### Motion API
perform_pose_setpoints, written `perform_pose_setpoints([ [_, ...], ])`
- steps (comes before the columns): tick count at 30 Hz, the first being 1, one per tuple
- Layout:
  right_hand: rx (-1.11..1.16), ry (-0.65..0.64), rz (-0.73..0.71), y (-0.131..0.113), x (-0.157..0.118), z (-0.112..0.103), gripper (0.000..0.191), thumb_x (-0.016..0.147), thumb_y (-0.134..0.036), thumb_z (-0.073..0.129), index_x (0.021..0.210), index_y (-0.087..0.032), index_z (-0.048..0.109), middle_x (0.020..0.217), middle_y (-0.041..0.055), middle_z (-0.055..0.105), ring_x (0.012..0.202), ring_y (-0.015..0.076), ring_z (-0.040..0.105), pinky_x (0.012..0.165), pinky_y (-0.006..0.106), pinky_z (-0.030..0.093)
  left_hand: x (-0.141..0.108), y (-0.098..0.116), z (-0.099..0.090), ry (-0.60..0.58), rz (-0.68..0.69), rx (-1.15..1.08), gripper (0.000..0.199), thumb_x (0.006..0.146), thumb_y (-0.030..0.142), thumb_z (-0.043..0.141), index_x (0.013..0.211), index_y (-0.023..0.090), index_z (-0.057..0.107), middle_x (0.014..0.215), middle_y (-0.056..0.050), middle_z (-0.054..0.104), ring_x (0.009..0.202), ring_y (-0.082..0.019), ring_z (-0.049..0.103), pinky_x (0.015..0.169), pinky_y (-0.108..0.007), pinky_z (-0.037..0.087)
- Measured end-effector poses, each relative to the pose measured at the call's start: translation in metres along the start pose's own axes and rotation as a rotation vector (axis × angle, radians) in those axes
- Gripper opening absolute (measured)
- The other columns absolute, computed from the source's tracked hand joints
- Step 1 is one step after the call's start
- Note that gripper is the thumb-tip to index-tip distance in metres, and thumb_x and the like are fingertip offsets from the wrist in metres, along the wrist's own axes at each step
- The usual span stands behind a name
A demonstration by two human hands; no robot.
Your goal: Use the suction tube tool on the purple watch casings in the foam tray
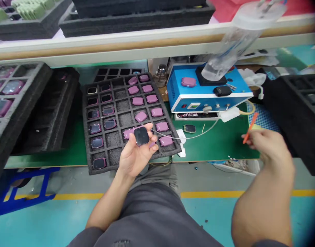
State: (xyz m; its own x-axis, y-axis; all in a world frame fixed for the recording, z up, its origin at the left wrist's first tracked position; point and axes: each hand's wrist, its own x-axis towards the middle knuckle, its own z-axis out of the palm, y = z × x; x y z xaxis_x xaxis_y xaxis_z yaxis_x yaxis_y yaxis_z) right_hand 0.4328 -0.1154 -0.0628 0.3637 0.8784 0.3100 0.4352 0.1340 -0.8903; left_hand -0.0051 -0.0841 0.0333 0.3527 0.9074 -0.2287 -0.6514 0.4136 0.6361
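Observation:
My left hand (137, 154) is closed around a dark square watch screen (141, 136), its glossy face turned up, above the front of a black foam tray (112, 139). In the tray's compartments lie several purple watch cases (140, 116) on the right and several dark-screened watches (95, 128) on the left. Out to the right, my right hand (268, 144) grips a thin orange stick-like tool (251, 127), pointing up and away from me. A thin clear tube (196, 137) curves from the blue machine toward my left hand; its end is hidden there.
A blue box-shaped machine (209, 96) carries a clear cylinder (224, 55) and a purple case (188, 81). One loose watch face (189, 128) lies on the green mat (216, 144). More foam trays stand at left (41, 79) and right (288, 99), beneath a shelf edge (121, 48).

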Motion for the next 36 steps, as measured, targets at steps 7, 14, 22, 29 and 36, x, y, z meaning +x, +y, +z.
perform_pose_setpoints([
  [7,0.484,0.217,0.138,-0.128,-0.055,0.113,0.029,0.079,-0.040,0.089,0.105,-0.033,0.078,0.083,0.0022,0.070,0.063,0.0182,0.066,0.055,0.037,0.058,0.002,-0.011,0.013,-0.026,-0.111,0.017,0.047,0.098,0.059,0.055,0.123,0.023,0.075,0.103,-0.010,0.066,0.074,-0.017,0.054,0.065,-0.031,0.047],
  [14,0.685,-0.010,-0.089,-0.204,-0.070,0.213,0.007,0.098,-0.033,0.074,0.096,-0.028,0.070,0.092,0.0015,0.077,0.107,0.0265,0.079,0.097,0.050,0.066,-0.006,-0.011,0.017,0.001,-0.069,-0.072,0.041,0.098,0.048,0.049,0.109,0.020,0.076,0.088,-0.008,0.063,0.066,-0.016,0.051,0.064,-0.031,0.047],
  [22,0.690,-0.080,-0.077,-0.211,-0.077,0.220,0.001,0.098,-0.028,0.073,0.097,-0.027,0.072,0.096,0.0031,0.080,0.105,0.0265,0.080,0.092,0.049,0.069,-0.010,-0.008,0.012,0.036,-0.066,-0.020,0.040,0.098,0.050,0.047,0.103,0.020,0.072,0.082,-0.008,0.064,0.065,-0.017,0.053,0.071,-0.037,0.049],
  [29,0.705,-0.084,-0.079,-0.214,-0.079,0.223,0.003,0.098,-0.023,0.072,0.098,-0.025,0.074,0.097,0.0030,0.081,0.105,0.0260,0.081,0.091,0.046,0.069,-0.011,-0.005,0.012,-0.012,-0.113,-0.274,0.040,0.102,0.038,0.044,0.100,0.013,0.076,0.080,-0.007,0.065,0.065,-0.014,0.053,0.066,-0.028,0.047],
  [36,0.761,-0.092,-0.112,-0.211,-0.078,0.223,0.011,0.097,-0.015,0.072,0.099,-0.024,0.077,0.098,0.0026,0.081,0.106,0.0255,0.081,0.092,0.043,0.069,-0.013,-0.004,0.011,-0.003,-0.130,-0.328,0.044,0.104,0.035,0.041,0.099,0.010,0.077,0.078,-0.009,0.065,0.065,-0.014,0.054,0.066,-0.027,0.048],
])
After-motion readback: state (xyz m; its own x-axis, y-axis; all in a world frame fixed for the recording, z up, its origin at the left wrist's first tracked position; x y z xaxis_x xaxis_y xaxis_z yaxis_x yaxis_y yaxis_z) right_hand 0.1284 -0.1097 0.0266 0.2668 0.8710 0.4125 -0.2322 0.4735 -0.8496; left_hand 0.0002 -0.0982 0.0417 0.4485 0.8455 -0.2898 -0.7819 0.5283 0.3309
